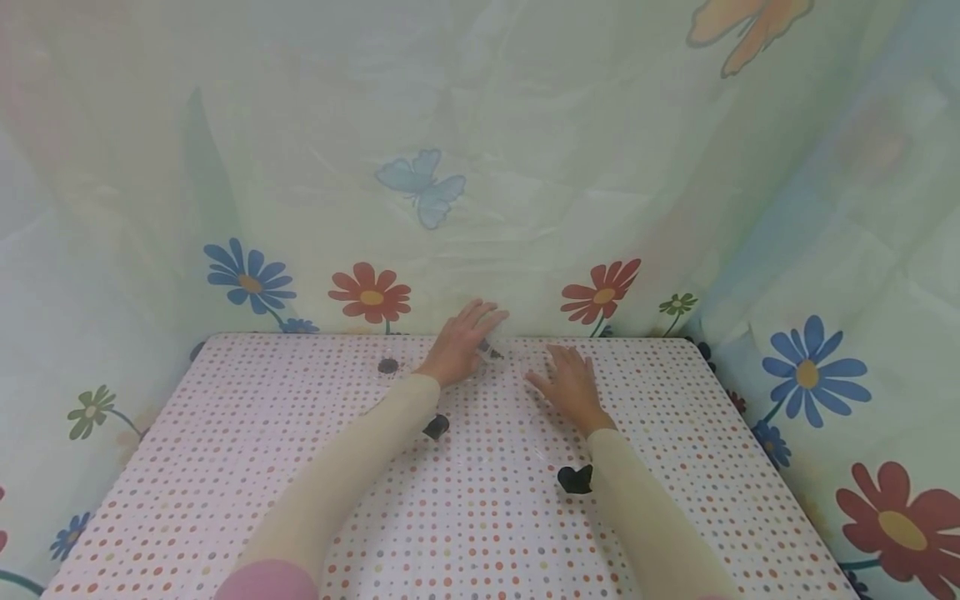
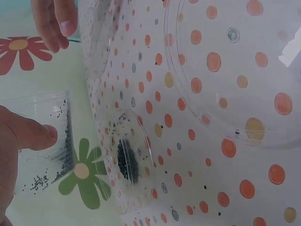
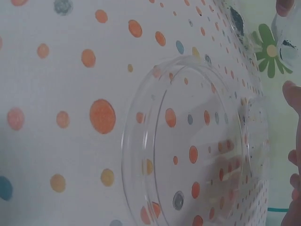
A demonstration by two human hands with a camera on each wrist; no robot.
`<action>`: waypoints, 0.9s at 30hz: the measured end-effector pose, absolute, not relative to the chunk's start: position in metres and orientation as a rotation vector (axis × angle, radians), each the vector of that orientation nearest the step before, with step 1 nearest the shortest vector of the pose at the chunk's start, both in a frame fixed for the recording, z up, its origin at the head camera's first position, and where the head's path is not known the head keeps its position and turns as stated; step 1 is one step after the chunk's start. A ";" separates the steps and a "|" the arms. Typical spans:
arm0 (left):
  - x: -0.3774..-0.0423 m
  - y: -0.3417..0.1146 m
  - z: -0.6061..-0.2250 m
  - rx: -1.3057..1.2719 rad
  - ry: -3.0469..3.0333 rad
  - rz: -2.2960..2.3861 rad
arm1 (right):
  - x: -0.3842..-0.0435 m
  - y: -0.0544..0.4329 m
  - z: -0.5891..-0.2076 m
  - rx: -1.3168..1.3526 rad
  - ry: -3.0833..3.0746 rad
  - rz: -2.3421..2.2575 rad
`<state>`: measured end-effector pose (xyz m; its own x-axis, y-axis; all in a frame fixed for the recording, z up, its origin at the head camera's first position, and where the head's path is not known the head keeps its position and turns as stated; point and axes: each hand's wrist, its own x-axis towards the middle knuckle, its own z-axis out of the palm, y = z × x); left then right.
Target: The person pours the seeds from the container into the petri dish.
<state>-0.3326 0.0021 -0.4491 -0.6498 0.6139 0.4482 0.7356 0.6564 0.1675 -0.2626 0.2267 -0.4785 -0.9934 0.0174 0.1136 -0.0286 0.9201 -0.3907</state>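
My left hand (image 1: 459, 343) is near the table's far edge and grips a clear plastic cup (image 2: 44, 108), its thumb pressed on the cup's side. Small dark grains cling along the inside of the tilted cup. Below it in the left wrist view, a clear round dish (image 2: 141, 136) holds a heap of the same dark grains (image 2: 128, 162). My right hand (image 1: 573, 387) hovers over the table to the right of the cup, fingers spread and holding nothing. Beneath the right hand's side lies a clear dish (image 3: 256, 117) with a few scattered grains.
A large clear round dish (image 3: 162, 141) stands nearer to me on the dotted tabletop (image 1: 465, 517). Loose dark grains lie scattered on the table beside the dishes. A flowered curtain (image 1: 517, 208) hangs right behind the far edge and at both sides.
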 end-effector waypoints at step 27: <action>-0.333 0.008 -0.452 -1.035 -2.538 -0.480 | -0.265 0.248 -0.489 -0.030 -2.995 0.615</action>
